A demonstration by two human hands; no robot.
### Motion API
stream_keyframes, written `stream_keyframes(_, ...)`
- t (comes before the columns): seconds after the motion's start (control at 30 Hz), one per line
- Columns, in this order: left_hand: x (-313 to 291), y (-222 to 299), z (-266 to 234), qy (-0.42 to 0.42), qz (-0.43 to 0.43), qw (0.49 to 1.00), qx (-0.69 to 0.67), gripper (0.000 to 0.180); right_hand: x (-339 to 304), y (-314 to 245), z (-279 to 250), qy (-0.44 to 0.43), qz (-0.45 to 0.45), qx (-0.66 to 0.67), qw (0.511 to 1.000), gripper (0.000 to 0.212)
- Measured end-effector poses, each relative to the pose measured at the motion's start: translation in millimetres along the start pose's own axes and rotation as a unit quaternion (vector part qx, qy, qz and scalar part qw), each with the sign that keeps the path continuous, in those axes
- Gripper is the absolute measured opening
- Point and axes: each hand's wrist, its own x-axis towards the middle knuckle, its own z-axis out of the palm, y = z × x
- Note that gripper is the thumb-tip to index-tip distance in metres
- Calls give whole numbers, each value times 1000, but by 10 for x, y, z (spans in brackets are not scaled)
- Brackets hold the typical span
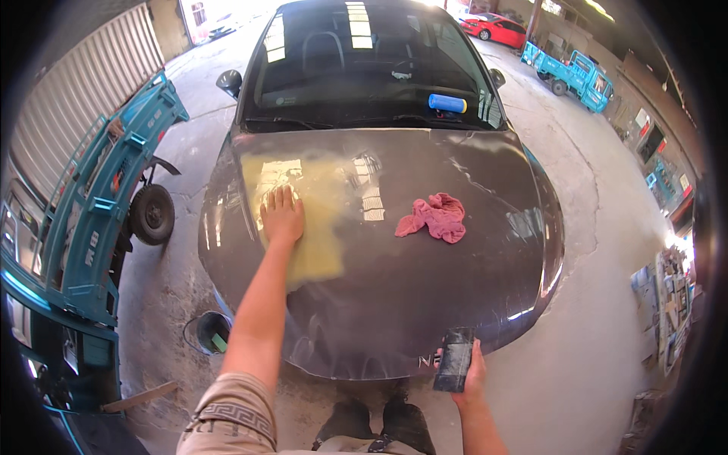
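Observation:
My left hand (282, 216) lies flat, fingers stretched out, on a yellowish patch (322, 243) on the left part of a dark grey car hood (409, 296). The patch has soft, uneven edges and looks like filler. At the hood's front edge, my right hand (472, 375) is closed round a dark rectangular sanding block (455, 360), its visible face scuffed with grey. A crumpled pink cloth (436, 218) rests on the hood, right of the patch and apart from both hands.
A blue cylindrical container (447, 103) lies by the windshield's base. Left of the car stand a teal cargo vehicle (98, 220) and a dark bucket (212, 332) with something green in it. A blue truck (572, 76) and red car (494, 30) stand far right.

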Motion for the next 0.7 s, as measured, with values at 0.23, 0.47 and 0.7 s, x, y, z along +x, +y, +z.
stream_keyframes(0.23,-1077,1804,275,24,118,989,-83,81,213,-381,-197,-9,21,-3,1000,52)
stream_keyframes(0.47,-2000,2343,460,16,259,954,-151,76,526,-636,-12,-95,60,-32,993,47)
stream_keyframes(0.7,-1427,195,286,36,-32,998,-32,74,771,-452,331,-159,51,-109,980,46)
